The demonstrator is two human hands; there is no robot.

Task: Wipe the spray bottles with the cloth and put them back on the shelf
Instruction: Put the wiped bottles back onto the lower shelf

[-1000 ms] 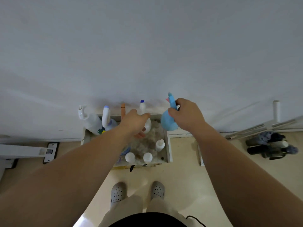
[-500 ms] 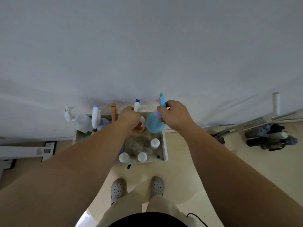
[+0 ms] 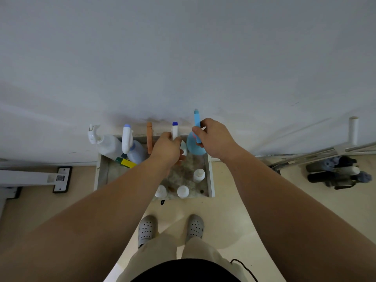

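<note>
- a white trigger spray bottle leans at the far left corner of the shallow grey shelf tray, against the wall, and looks put away.
- just beside it stands a pale lavender spray bottle with a white trigger head; an orange nozzle rises next to it.
- the left hand is curled shut round the neck of a white spray bottle with a blue tip, standing at the back of the tray.
- the right hand is closed on the trigger head of a round light-blue plastic spray bottle, at the tray's back right corner.
- three small white capped bottles stand nearer the front.
- no cloth shows anywhere, so i cannot tell which bottles have been wiped; most seem back in place, with these two in hand either being set down or taken up.
</note>
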